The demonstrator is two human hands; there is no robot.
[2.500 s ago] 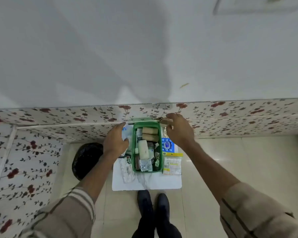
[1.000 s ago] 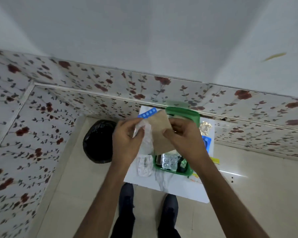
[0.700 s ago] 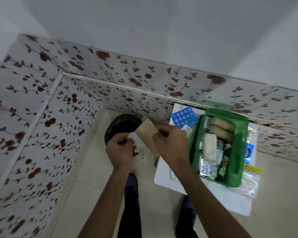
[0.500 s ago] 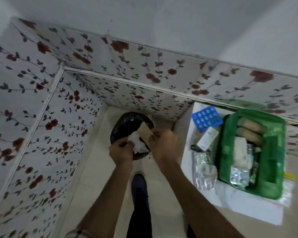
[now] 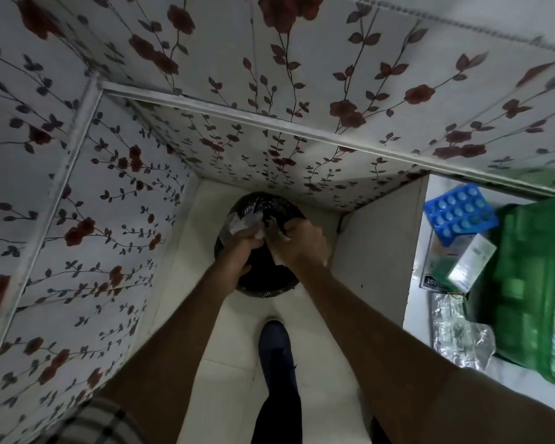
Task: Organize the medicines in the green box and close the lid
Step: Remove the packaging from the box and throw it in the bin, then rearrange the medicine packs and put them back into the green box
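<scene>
The green box [image 5: 526, 283] stands open at the right edge of view on a white table [image 5: 382, 251], partly cut off and blurred. Beside it lie a blue blister pack [image 5: 458, 213], a small white carton [image 5: 471, 264] and silver blister strips [image 5: 458, 334]. Both my hands hover together over a black-lined bin [image 5: 260, 283] on the floor. My left hand [image 5: 241, 248] grips crumpled clear plastic wrapping [image 5: 241, 224]. My right hand [image 5: 298, 245] is closed around scraps of paper; what exactly it holds is mostly hidden.
Floral-patterned wall panels close in on the left and behind the bin. The pale tiled floor shows below, with my dark shoe [image 5: 276, 347] just short of the bin. The white table's side panel stands right next to the bin.
My hands picked wrapping and brown paper off the table, then swung left with them to over the bin. The view turned left, pushing the green box to the right edge.
</scene>
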